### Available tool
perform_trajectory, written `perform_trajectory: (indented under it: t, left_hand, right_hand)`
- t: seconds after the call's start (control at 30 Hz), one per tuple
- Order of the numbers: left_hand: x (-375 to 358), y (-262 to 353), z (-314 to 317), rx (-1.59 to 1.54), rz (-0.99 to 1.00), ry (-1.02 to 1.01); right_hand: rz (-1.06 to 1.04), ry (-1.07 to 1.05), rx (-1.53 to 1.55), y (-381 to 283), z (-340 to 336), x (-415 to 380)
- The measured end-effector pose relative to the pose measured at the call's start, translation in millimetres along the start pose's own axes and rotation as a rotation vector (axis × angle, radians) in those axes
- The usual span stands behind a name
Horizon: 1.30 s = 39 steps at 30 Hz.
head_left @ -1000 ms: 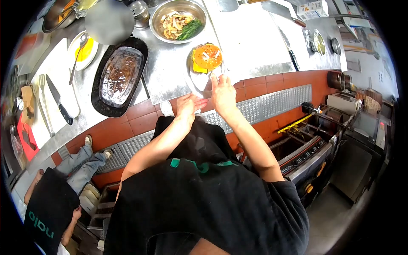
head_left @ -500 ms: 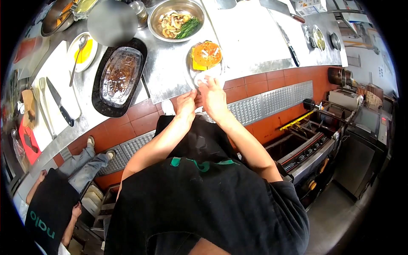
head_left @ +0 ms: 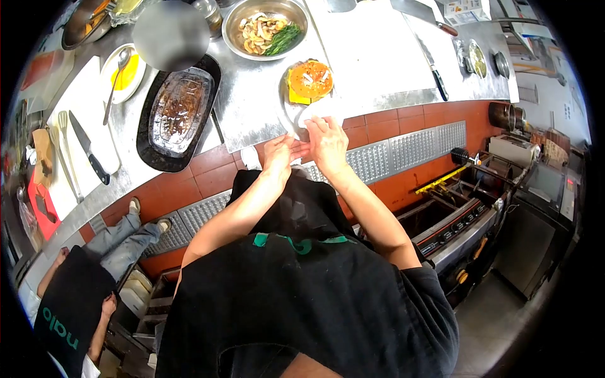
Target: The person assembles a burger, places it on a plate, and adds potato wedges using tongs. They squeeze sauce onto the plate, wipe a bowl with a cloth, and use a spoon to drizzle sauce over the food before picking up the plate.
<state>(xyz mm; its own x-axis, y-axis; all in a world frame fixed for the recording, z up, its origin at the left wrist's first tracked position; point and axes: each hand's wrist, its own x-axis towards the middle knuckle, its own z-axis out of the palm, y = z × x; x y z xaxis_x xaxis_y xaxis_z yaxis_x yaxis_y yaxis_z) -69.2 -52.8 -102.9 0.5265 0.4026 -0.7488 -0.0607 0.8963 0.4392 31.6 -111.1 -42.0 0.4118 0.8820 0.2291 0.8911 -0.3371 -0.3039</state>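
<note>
On a plate point(head_left: 287, 104) at the counter's front edge sits a sesame-topped bun point(head_left: 311, 79) with a yellow slice, likely cheese, hanging from its side. My left hand point(head_left: 281, 153) is closed at the plate's near rim, its thumb on the edge and other fingers partly hidden. Just right of it, my right hand point(head_left: 328, 143) pinches a white paper towel point(head_left: 319, 112) against the near side of the plate. The towel lies close below the bun and covers part of the rim.
Behind the plate stands a steel bowl point(head_left: 233, 39) of mushrooms and greens. To the left are a dark oval pan point(head_left: 146, 148), a yellow-filled dish point(head_left: 106, 94) and a knife point(head_left: 88, 148). Another knife point(head_left: 437, 82) lies rightward. A co-worker point(head_left: 79, 302) stands at left.
My right hand has drawn slightly right and toward me along the plate's rim with the white towel. My left hand stays at the rim. The whole view has shifted a little.
</note>
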Motion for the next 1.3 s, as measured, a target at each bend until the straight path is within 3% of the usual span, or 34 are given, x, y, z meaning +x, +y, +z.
perform_trajectory:
  t: [0.4, 0.67, 0.77, 0.87, 0.93, 0.97, 1.0, 1.07, 1.1, 1.13, 1.2, 1.23, 1.27, 1.3]
  left_hand:
    - [-2, 0, 0, 0.011, 0.033, 0.015]
    - [12, -17, -13, -0.025, 0.069, 0.011]
    - [6, -16, -3, -0.045, 0.068, 0.074]
    - [19, -28, -2, -0.057, 0.014, 0.083]
    - [13, -46, -23, 0.224, 0.155, 0.138]
    - [-21, -28, -30, 0.081, -0.028, -0.021]
    - [-67, 7, -32, -0.064, -0.2, -0.192]
    - [-127, 64, -20, -0.339, -0.253, -0.28]
    - [-151, 83, -6, -0.51, -0.182, -0.309]
    - [-145, 72, -20, -0.571, -0.019, -0.365]
    - [-149, 89, -47, -0.396, 0.298, -0.013]
    - [-140, 98, -77, -0.435, 0.473, 0.101]
    - [-201, 187, -75, -0.175, 0.518, 0.645]
    - [-207, 209, -110, 0.109, 0.476, 0.91]
  right_hand:
    - [-0.019, 0.031, 0.055, 2, -5, -3]
    - [-0.058, -0.108, 0.24, -9, -2, 3]
    - [0.066, -0.155, 0.166, 0, 11, -2]
    - [0.024, -0.095, 0.053, 10, 13, 2]
    - [0.012, -0.288, 0.278, -10, -22, 10]
    - [-0.056, -0.333, 0.412, -19, -41, 9]
    - [0.035, -0.424, 0.579, -28, -52, 4]
    - [0.342, -0.591, 1.002, -60, -65, 4]
    - [-0.029, -0.442, 0.909, -72, -57, 7]
    - [-0.237, -0.378, 0.764, -90, -55, 19]
    - [-0.664, -0.245, 0.572, -129, -81, 61]
    - [-0.685, -0.211, 0.599, -144, -91, 85]
    - [-0.717, -0.166, 0.609, -165, -89, 117]
    - [-0.689, -0.075, 0.637, -174, -56, 134]
